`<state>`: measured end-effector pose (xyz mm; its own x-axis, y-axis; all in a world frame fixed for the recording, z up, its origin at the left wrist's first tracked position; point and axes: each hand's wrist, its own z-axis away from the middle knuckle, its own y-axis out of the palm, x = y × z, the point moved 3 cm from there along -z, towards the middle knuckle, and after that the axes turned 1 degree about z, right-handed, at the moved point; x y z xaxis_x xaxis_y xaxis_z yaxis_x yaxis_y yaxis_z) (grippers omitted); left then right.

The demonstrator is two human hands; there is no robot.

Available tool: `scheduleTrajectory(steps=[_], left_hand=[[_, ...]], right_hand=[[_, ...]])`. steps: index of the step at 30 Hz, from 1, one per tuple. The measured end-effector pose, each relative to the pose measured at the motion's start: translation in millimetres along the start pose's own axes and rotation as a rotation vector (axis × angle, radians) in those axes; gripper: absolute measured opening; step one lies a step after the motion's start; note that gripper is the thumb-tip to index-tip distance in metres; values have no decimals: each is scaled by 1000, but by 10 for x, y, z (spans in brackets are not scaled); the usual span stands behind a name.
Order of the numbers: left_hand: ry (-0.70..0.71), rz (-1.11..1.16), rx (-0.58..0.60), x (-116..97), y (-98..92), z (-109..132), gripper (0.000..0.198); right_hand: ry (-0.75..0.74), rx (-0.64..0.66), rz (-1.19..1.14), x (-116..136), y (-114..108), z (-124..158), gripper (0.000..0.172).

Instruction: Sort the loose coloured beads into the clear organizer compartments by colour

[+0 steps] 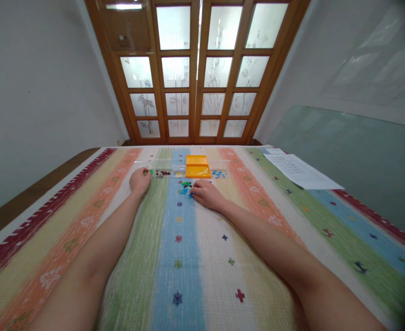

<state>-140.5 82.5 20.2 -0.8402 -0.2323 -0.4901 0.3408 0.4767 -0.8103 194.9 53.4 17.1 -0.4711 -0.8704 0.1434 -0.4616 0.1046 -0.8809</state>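
Note:
My left hand (140,181) is at the left end of a row of clear compartments, its fingers closed at some small green pieces (150,172). My right hand (206,193) rests by a small pile of green, blue and dark pieces (185,187) on the cloth, fingertips pressed down at its right edge; what they grip is too small to tell. Dark red pieces (163,173) lie in one compartment, yellow ones (178,174) in another, blue ones (219,174) at the right. An open orange box (197,164) holds white pieces.
A striped, patterned cloth (178,280) covers the table. White printed sheets (300,171) lie at the right. Beyond the far edge stand wooden doors (199,92) with glass panes, and a pale green glass panel (354,161) is at the right.

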Motion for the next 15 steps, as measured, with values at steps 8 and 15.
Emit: scheduleTrajectory(steps=[8, 15], left_hand=[[43, 1, -7, -1, 59, -20, 25], [111, -4, 3, -79, 47, 28, 24]], right_hand=[[206, -192, -151, -298, 2, 24, 12], [584, -424, -209, -801, -151, 167, 19]])
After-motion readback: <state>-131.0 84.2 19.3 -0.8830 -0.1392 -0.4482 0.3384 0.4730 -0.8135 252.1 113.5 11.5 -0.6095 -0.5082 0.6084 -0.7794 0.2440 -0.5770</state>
